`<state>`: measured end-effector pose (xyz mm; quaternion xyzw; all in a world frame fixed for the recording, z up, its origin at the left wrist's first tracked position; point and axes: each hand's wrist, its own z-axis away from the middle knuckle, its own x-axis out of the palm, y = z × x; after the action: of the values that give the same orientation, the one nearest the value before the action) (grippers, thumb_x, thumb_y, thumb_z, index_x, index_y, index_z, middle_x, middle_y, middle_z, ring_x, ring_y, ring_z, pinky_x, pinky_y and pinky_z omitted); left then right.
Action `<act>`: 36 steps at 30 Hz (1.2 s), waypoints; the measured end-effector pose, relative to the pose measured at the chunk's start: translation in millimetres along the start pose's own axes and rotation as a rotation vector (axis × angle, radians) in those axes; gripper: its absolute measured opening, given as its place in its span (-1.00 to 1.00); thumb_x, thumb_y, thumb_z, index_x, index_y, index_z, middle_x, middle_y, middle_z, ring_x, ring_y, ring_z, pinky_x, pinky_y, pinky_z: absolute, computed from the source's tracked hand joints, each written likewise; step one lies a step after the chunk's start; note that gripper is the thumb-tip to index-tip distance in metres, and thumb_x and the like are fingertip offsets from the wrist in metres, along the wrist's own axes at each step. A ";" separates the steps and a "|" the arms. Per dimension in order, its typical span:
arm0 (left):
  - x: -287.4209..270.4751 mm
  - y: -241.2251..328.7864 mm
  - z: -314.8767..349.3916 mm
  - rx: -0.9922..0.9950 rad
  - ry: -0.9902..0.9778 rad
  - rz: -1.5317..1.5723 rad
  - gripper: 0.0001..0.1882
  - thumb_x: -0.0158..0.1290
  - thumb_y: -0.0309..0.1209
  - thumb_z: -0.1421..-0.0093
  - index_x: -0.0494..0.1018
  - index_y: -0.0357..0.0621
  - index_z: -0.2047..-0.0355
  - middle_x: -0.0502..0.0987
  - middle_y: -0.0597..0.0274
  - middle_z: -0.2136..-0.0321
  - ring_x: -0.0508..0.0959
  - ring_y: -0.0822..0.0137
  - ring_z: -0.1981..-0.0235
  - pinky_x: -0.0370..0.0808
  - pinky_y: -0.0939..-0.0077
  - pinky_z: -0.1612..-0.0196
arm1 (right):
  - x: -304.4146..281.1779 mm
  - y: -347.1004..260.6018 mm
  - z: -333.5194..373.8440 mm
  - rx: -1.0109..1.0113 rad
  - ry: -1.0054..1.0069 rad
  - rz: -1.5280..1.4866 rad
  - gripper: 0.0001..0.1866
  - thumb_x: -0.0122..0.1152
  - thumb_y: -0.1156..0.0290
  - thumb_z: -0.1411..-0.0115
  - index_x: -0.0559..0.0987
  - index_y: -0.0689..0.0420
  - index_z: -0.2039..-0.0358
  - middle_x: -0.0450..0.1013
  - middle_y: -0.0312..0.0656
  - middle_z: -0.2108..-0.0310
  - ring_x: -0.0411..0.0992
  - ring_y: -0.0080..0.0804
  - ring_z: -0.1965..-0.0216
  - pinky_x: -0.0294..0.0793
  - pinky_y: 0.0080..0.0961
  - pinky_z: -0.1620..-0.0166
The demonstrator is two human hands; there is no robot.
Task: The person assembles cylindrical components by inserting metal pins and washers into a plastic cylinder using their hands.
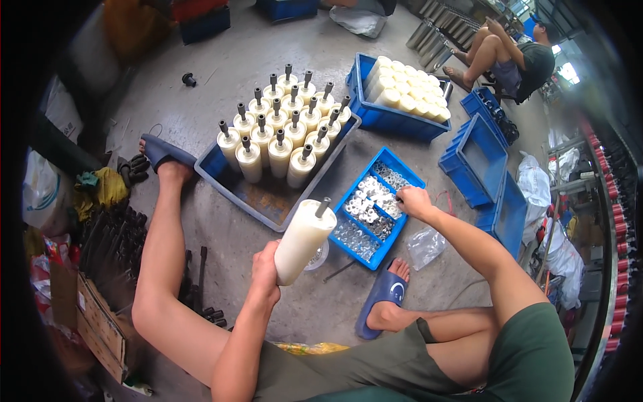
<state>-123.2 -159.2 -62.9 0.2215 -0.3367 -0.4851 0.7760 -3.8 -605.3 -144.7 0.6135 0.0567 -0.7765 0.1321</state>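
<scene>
Head view: left hand [266, 273] fingers wrapped round cream roller [303, 240], right hand [413, 201] pinching washers [365, 201].

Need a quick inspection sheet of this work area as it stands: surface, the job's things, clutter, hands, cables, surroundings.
Surface: bare concrete floor, stained.
Job's things: white roller with a metal shaft, held tilted; blue parts bin with compartments of washers and small metal parts; tray holding upright finished rollers; blue crate of plain white rollers.
Clutter: clear plastic bag, black rods and gloves at left.
Hands: left hand grips the roller's base; right hand reaches into the parts bin.
Cables: nothing seen.
Surroundings: empty blue crates at right; a seated person behind.
</scene>
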 end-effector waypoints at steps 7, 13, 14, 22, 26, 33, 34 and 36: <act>6.2 -2.7 6.2 -0.014 -0.046 -0.042 -0.65 0.02 -0.23 -0.25 0.62 -0.28 0.23 0.60 0.26 0.39 0.52 0.42 0.39 0.43 0.46 0.29 | -1.4 -8.8 -0.8 0.021 -0.093 -0.037 -0.85 0.32 0.25 -0.01 0.69 -0.02 0.40 0.59 -0.07 0.41 0.58 -0.03 0.28 0.58 -0.11 0.22; 3.0 -4.6 4.1 0.092 -0.001 -0.015 -0.63 0.06 -0.22 -0.26 0.59 -0.34 0.44 0.57 0.25 0.52 0.50 0.43 0.50 0.38 0.47 0.41 | -52.4 -30.6 -7.6 -0.113 0.086 -0.288 -0.86 0.29 0.35 -0.01 0.62 0.14 0.45 0.58 -0.01 0.44 0.58 -0.02 0.35 0.58 -0.16 0.26; 1.1 -7.7 0.9 0.125 -0.017 -0.038 -0.63 0.06 -0.23 -0.26 0.59 -0.34 0.44 0.57 0.26 0.52 0.49 0.44 0.50 0.38 0.47 0.41 | -70.3 -41.7 -6.5 -0.142 0.138 -0.383 -0.86 0.30 0.38 0.00 0.60 0.18 0.47 0.58 0.00 0.45 0.58 -0.01 0.37 0.58 -0.18 0.27; 9.0 -15.0 -5.9 0.231 -0.140 0.177 -0.65 0.02 -0.28 -0.31 0.58 -0.29 0.48 0.57 0.29 0.53 0.50 0.48 0.51 0.38 0.50 0.42 | -276.5 -182.2 43.2 -0.537 0.221 -1.080 -0.76 0.25 0.57 -0.24 0.60 0.27 0.07 0.56 -0.23 0.27 0.54 -0.58 0.27 0.55 -0.61 0.17; 22.4 -3.4 -4.0 0.229 -0.313 0.236 -0.61 -0.13 -0.26 -0.35 0.55 -0.34 0.12 0.65 0.08 0.24 0.64 0.25 0.31 0.59 0.37 0.26 | -302.8 -204.6 39.1 -0.421 0.218 -1.303 -0.74 -0.02 0.37 -0.42 0.59 0.24 0.15 0.39 -0.36 0.40 0.30 -0.68 0.43 0.34 -0.68 0.35; 47.1 46.9 19.0 0.202 -0.525 0.376 -0.52 -0.20 -0.15 -0.38 0.40 -0.25 -0.10 0.59 0.01 0.17 0.61 0.15 0.21 0.56 0.24 0.09 | -331.7 -227.9 40.8 -0.498 0.097 -1.443 -0.66 0.00 0.10 -0.43 0.27 0.09 0.35 0.19 -0.33 0.41 0.21 -0.59 0.42 0.31 -0.61 0.34; 47.8 53.1 23.3 0.217 -0.519 0.357 -0.51 -0.21 -0.15 -0.38 0.39 -0.24 -0.12 0.58 0.00 0.15 0.61 0.14 0.20 0.56 0.23 0.08 | -333.3 -229.0 37.3 -0.552 0.134 -1.340 -0.51 0.37 0.06 -0.23 0.26 0.10 0.28 0.34 -0.23 0.27 0.38 -0.50 0.21 0.40 -0.54 0.13; 50.0 63.0 33.5 0.236 -0.501 0.319 -0.50 -0.22 -0.15 -0.39 0.37 -0.24 -0.15 0.58 -0.01 0.10 0.61 0.13 0.18 0.56 0.21 0.07 | -343.5 -239.9 34.5 -0.725 0.301 -1.229 -0.30 0.63 0.15 0.02 0.23 0.10 0.19 0.43 -0.08 0.05 0.39 -0.38 -0.12 0.38 -0.40 -0.17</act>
<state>-94.8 -177.7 17.4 0.1280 -0.6016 -0.3543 0.7044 -29.1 -337.4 178.2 0.4888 0.6621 -0.5501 -0.1420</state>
